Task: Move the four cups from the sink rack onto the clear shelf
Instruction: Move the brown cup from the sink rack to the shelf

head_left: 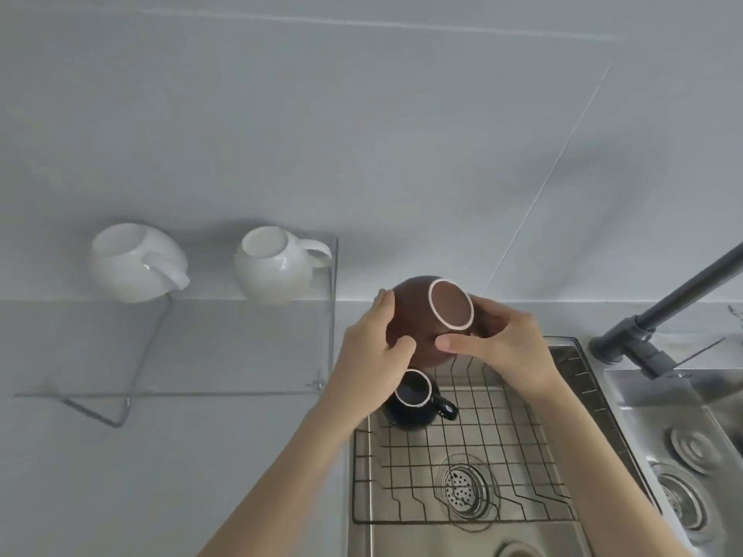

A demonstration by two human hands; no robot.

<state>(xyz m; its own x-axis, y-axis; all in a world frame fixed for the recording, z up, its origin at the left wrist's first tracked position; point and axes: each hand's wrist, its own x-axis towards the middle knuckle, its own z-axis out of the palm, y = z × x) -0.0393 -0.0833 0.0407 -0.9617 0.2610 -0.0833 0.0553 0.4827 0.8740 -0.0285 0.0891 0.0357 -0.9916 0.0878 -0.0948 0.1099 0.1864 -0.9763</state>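
Both hands, left hand [374,347] and right hand [502,347], are pinching the upturned brown cup [418,319] above the sink rack's [462,468] far-left corner, over the black cup [410,404].

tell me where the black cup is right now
In the head view the black cup sits upside down at the wire sink rack's far-left corner, just below the held brown cup.

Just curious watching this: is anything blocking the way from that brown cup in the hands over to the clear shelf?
Nothing visible does. The brown round cup, held upside down by left hand and right hand, is beside the clear shelf. Two white ceramic cups stand at its back; its front is bare.
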